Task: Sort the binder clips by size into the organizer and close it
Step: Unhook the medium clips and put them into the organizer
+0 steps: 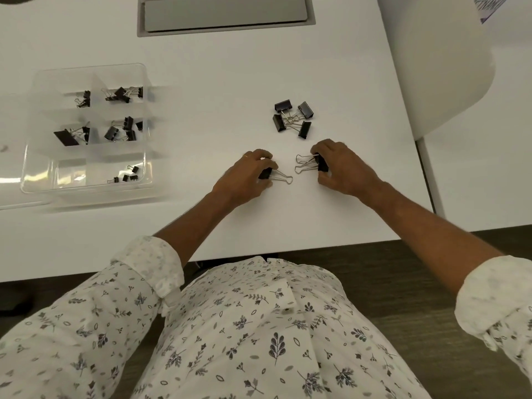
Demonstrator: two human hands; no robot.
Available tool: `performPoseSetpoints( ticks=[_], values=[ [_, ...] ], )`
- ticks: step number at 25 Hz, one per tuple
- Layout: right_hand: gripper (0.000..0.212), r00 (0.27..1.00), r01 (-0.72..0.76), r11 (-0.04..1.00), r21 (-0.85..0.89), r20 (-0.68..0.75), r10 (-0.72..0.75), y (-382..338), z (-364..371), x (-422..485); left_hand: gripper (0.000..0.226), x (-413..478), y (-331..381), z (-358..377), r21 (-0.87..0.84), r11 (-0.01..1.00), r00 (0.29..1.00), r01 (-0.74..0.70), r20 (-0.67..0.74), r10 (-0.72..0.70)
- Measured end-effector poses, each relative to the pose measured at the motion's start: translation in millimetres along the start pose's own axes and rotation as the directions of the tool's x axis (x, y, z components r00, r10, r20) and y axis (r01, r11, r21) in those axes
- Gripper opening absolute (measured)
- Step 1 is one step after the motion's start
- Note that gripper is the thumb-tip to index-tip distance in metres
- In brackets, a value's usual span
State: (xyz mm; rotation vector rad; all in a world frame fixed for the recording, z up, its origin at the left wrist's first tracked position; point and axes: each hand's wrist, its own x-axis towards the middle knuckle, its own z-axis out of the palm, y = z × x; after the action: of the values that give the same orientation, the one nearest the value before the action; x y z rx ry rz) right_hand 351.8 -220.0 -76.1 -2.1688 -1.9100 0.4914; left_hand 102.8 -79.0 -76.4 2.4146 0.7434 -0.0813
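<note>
My left hand (247, 175) grips a black binder clip (266, 173) on the white table, its wire handle pointing right. My right hand (342, 168) grips another black binder clip (321, 164), its two wire handles pointing left. Just beyond my hands lies a pile of several larger black clips (292, 118). At the left stands the clear plastic organizer (34, 133), open, with clips in its compartments: small ones in the near row, larger ones in the middle and far rows.
A grey cable hatch (224, 12) is set into the table at the far edge. A white chair (437, 61) stands at the right beside the table. The table's near edge runs just before my body.
</note>
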Motion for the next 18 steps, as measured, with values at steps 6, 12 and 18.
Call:
performPoseSetpoints(
  ticks=[6,12,18],
  values=[
    [0.054,0.987,-0.158,0.987,0.003,-0.043,0.158,-14.2,11.1,-2.5,0.050,-6.7,-4.8,-2.5,-0.066,0.998,0.999,0.003,-0.035,-0.006],
    [0.029,0.859,-0.376,0.477,0.794,0.106,0.502,-53.9,3.8,-2.5,0.038,-24.6,-5.8,-12.2,-0.725,0.667,0.944,0.174,-0.069,-0.321],
    [0.037,0.854,-0.252,-0.552,0.795,0.451,0.260,-116.7,-1.0,10.7,0.025,-52.4,-19.0,-48.9,-0.987,-0.121,0.926,0.106,0.143,-0.350]
  ],
)
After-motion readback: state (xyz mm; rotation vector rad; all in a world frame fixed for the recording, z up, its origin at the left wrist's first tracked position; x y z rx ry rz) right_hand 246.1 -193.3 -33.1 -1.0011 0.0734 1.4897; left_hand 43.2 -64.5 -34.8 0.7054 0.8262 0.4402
